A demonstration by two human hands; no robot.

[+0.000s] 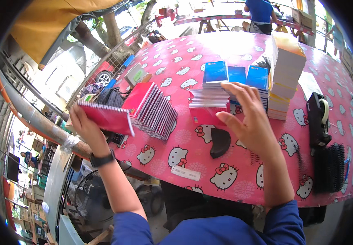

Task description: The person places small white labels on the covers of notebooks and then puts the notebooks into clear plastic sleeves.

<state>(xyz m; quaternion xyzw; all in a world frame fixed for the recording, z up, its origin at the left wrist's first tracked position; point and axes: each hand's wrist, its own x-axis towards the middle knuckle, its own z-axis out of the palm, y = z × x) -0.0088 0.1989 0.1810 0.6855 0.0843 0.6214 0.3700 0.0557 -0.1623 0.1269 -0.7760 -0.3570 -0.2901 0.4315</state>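
My left hand (pixel 85 126), with a dark band at the wrist, grips a red spiral notebook (pixel 109 117) by one end. The notebook is held up at the table's left edge, beside a tall stack of red spiral notebooks (pixel 154 112) with white page edges. Fingers spread and holding nothing, my right hand (pixel 251 109) hovers by a smaller pile of red notebooks (pixel 209 115). I cannot tell whether its fingertips touch the pile. Behind that pile sit several blue notebooks (pixel 216 72). A dark curved block (pixel 220 143) lies in front of the pile.
The table has a pink cartoon-cat cover (pixel 242 173). At the right stand a tall stack of paper blocks (pixel 286 65), a black tape dispenser (pixel 318 122) and a bundle of black spiral coils (pixel 329 169). A white paper strip (pixel 186 173) lies near the front edge. A person (pixel 260 14) sits beyond.
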